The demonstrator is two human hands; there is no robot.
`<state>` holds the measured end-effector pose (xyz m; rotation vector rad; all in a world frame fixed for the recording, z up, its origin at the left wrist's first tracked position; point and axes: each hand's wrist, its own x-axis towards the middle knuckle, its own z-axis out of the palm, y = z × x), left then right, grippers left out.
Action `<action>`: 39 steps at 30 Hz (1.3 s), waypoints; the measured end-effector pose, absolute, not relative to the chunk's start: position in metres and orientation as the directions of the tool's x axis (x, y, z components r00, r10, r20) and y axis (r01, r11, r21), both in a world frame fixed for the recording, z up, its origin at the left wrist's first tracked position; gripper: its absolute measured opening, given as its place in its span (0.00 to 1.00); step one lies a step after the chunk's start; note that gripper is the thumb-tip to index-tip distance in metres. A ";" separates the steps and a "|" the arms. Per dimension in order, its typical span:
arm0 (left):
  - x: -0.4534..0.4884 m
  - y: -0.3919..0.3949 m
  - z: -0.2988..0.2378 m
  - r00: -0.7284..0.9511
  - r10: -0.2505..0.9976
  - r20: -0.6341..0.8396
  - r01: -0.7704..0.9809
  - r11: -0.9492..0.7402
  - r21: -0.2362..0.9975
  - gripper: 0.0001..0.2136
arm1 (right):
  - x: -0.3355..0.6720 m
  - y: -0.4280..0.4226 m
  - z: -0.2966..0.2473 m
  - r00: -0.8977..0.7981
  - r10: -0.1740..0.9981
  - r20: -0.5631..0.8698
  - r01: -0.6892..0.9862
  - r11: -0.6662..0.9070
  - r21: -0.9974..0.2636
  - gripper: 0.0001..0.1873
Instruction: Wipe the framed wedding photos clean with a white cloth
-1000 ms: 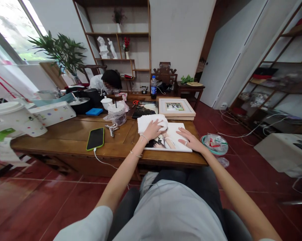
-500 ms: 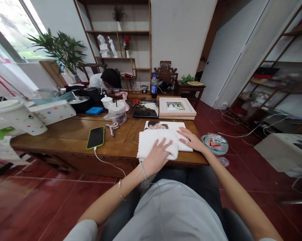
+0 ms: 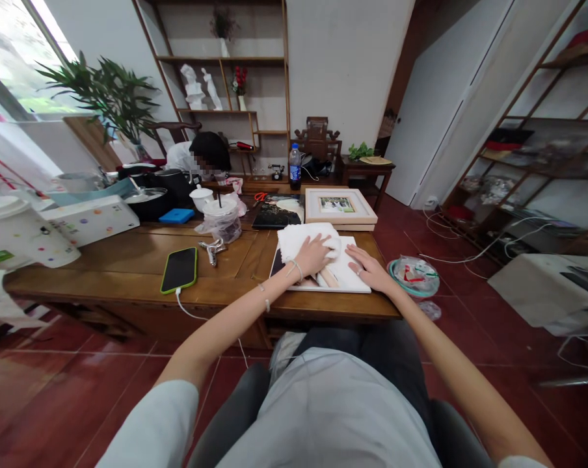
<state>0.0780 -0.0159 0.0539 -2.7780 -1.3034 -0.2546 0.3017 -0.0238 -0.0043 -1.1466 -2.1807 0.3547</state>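
Observation:
My left hand (image 3: 314,255) presses flat on a white cloth (image 3: 304,238) that lies over the far part of a printed photo panel (image 3: 348,279) on the wooden table (image 3: 128,257). Its fingers are stretched out over the cloth. My right hand (image 3: 371,269) rests flat on the panel's right side with the fingers spread, holding it down. The panel lies at the table's near right corner, and the cloth hides most of its upper half.
A framed picture (image 3: 340,207) and a dark photo book (image 3: 279,211) lie behind the panel. A green-cased phone (image 3: 179,269) on a cable, a metal clip (image 3: 212,248), a bagged cup (image 3: 220,218), a water bottle (image 3: 294,168) and pots stand to the left. A person sits beyond the table.
My left hand pulled the cloth down to the panel's near edge, then pushed it back up to the far part. My right hand stayed on the panel's right side.

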 end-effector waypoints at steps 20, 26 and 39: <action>0.084 -0.119 0.052 0.742 0.647 0.177 0.666 -0.743 -0.072 0.13 | 0.297 -0.016 -0.011 -0.290 0.831 0.474 0.608 0.543 -0.579 0.22; 0.104 -0.059 0.045 0.574 0.795 0.199 0.812 -0.583 -0.013 0.16 | 0.296 -0.016 -0.010 -0.300 0.830 0.471 0.616 0.545 -0.568 0.23; 0.110 -0.158 0.040 0.696 0.690 0.199 0.716 -0.689 -0.117 0.14 | 0.301 -0.016 -0.010 -0.322 0.821 0.471 0.588 0.563 -0.581 0.23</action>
